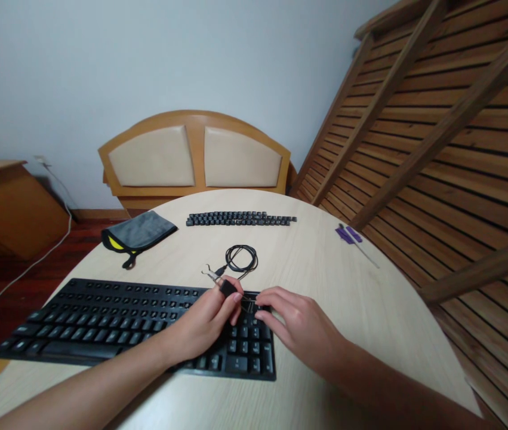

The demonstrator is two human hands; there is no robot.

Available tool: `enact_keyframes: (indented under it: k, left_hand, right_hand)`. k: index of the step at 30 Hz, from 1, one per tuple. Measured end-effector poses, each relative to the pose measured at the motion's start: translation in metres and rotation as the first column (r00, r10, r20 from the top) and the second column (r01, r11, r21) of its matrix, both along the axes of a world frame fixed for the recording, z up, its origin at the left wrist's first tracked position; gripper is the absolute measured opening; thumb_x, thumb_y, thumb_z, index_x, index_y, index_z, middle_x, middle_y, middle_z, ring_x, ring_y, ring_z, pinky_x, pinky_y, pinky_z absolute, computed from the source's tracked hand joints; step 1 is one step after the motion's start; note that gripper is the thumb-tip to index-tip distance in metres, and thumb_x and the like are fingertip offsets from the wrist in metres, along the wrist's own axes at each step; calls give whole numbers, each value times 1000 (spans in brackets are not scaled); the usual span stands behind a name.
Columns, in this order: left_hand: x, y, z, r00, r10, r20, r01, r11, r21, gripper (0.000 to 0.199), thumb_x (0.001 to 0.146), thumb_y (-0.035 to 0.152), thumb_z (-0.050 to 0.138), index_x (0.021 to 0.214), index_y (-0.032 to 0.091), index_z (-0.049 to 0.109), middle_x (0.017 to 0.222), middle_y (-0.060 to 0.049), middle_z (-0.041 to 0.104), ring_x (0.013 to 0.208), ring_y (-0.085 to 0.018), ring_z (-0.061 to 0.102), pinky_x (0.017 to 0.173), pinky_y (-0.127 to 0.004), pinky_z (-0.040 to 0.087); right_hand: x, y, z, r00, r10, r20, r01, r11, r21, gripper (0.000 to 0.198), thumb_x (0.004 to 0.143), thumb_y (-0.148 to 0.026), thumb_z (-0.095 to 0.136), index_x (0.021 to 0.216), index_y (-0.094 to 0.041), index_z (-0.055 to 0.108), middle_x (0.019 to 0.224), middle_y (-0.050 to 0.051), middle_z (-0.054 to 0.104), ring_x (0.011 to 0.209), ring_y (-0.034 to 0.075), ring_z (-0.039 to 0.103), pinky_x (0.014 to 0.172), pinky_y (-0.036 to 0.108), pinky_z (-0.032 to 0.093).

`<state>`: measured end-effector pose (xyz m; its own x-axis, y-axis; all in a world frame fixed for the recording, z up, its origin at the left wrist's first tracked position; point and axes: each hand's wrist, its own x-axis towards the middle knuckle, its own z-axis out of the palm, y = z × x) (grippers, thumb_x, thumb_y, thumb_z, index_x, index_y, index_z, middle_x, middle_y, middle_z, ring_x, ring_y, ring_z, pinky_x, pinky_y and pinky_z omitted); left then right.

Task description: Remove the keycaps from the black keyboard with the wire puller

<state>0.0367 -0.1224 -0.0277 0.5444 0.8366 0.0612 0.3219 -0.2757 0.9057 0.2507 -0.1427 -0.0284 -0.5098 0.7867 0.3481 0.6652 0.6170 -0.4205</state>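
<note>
My left hand (211, 313) is closed round the black handle of a wire keycap puller (227, 289), above the right part of a black keyboard (101, 316). Thin wire prongs stick out from both ends of the handle. My right hand (296, 319) pinches a small dark keycap (264, 309) by the prongs on the right; fingers partly hide it. The keyboard's upper rows at left and middle lack their caps, while the lower rows and most of the number pad have them.
Loose keycaps (240, 219) lie in rows at the back of the round table (316, 269). A coiled black cable (242, 258) is behind my hands. A grey cloth (141, 232) lies at left, and a purple-bristled brush-like thing (347, 234) at right.
</note>
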Motion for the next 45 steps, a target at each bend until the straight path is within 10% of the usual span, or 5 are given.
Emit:
enact_keyframes:
  k: [13, 26, 45]
  left_hand:
    - [1, -1, 1, 993, -1, -122, 11, 996, 83, 20, 101, 31, 31, 99, 19, 48, 75, 1, 54, 74, -18, 54, 76, -33, 42]
    - [1, 0, 0, 992, -11, -125, 22, 996, 87, 20, 101, 30, 32, 99, 19, 48, 72, 3, 51, 70, -16, 53, 74, -33, 41]
    - [1, 0, 0, 991, 2, -130, 9, 997, 80, 19, 100, 31, 33, 101, 19, 48, 70, 2, 54, 69, -17, 54, 73, -32, 42]
  right_hand:
    - [70, 99, -12, 818, -512, 261, 518, 854, 51, 19, 92, -30, 56, 102, -22, 69, 101, 4, 74, 93, 23, 68, 78, 32, 49]
    - [87, 193, -29, 631, -740, 234, 738, 665, 112, 26, 92, -28, 53, 111, -20, 69, 104, 12, 72, 95, 25, 65, 79, 33, 46]
    - [84, 207, -39, 671, -737, 80, 735, 675, 59, 29, 92, -31, 56, 118, -23, 67, 111, 7, 71, 100, 22, 63, 82, 30, 46]
